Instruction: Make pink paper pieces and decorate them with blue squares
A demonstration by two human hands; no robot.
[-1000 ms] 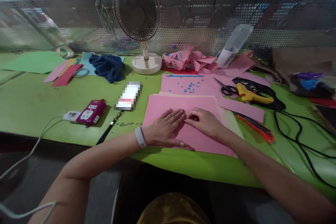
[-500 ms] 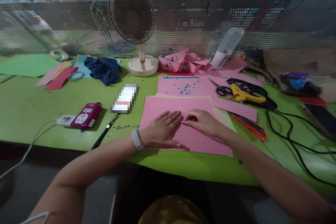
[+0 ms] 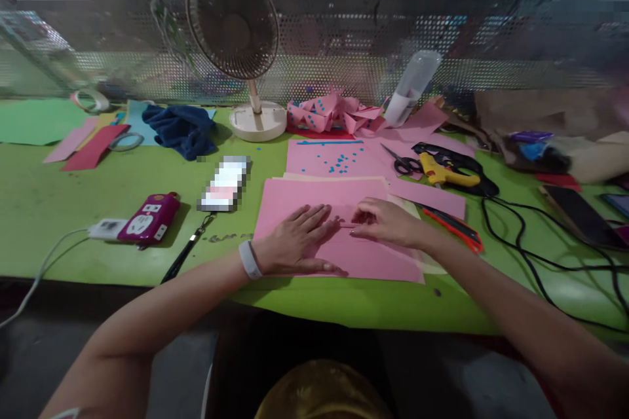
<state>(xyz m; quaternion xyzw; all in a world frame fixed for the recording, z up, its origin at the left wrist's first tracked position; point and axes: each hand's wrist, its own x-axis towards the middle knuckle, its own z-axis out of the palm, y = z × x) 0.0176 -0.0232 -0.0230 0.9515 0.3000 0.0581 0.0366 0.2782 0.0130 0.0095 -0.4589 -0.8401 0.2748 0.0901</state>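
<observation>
My left hand [image 3: 292, 239] lies flat on a sheet of pink paper [image 3: 285, 196], fingers spread and thumb stretched out toward the right. Just beyond its fingertips, my right hand [image 3: 386, 222] is closed in a pinch over the same sheet. A thin pink stick-like thing [image 3: 348, 225] pokes out of that pinch toward the left hand; its exact kind is unclear. Small dark marks or crumbs [image 3: 338, 218] show beside its tip. Under the pink sheet, cream paper [image 3: 435, 263] peeks out at the right.
Behind the sheet lies pink paper with blue dots [image 3: 339, 160]. Scissors [image 3: 405, 163], a yellow glue gun [image 3: 445, 173] and an orange-edged cutter [image 3: 457, 229] are to the right, near black cables [image 3: 535, 242]. A phone [image 3: 226, 183], a purple power adapter [image 3: 150, 219] and a fan [image 3: 258, 121] stand leftward.
My right hand has drawn slightly away to the right from the left fingertips, and the thin pink thing now shows between them. The whole view has shifted a little.
</observation>
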